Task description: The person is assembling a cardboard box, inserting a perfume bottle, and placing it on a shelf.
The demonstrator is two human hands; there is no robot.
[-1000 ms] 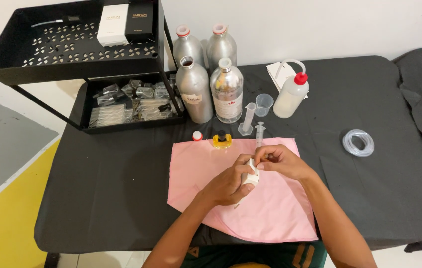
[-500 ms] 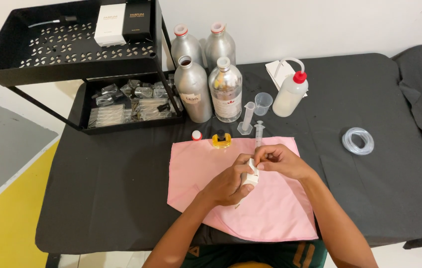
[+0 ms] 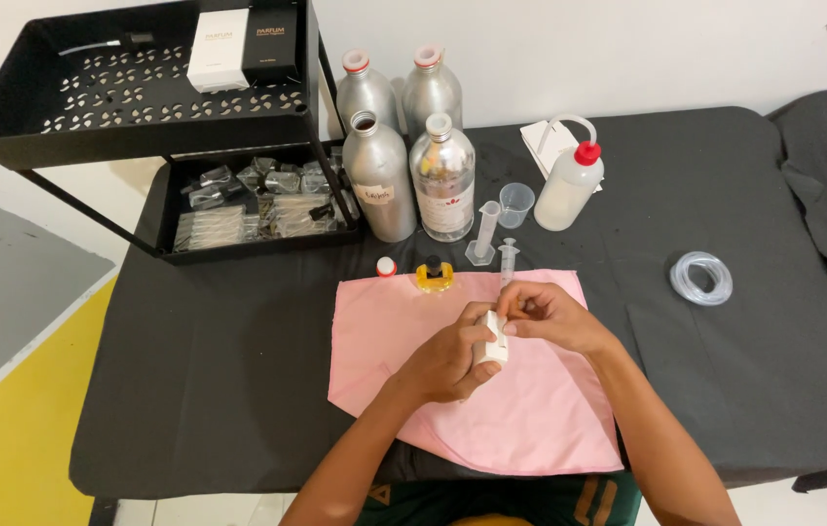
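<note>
Both hands, left hand (image 3: pixel 447 362) and right hand (image 3: pixel 550 314), pinch one small white bottle (image 3: pixel 493 341) (work unfinished) above the pink cloth (image 3: pixel 530 419).

Matt pink cloth (image 3: pixel 491 409), brushed metal bottles (image 3: pixel 379 180).

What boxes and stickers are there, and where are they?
White box: top shelf of the black rack, upright, rectangular.
Black box: right beside it, same shape.
Pale label: on the open metal bottle, small strip.
White label: on the clear bottle, with red marks.
</note>
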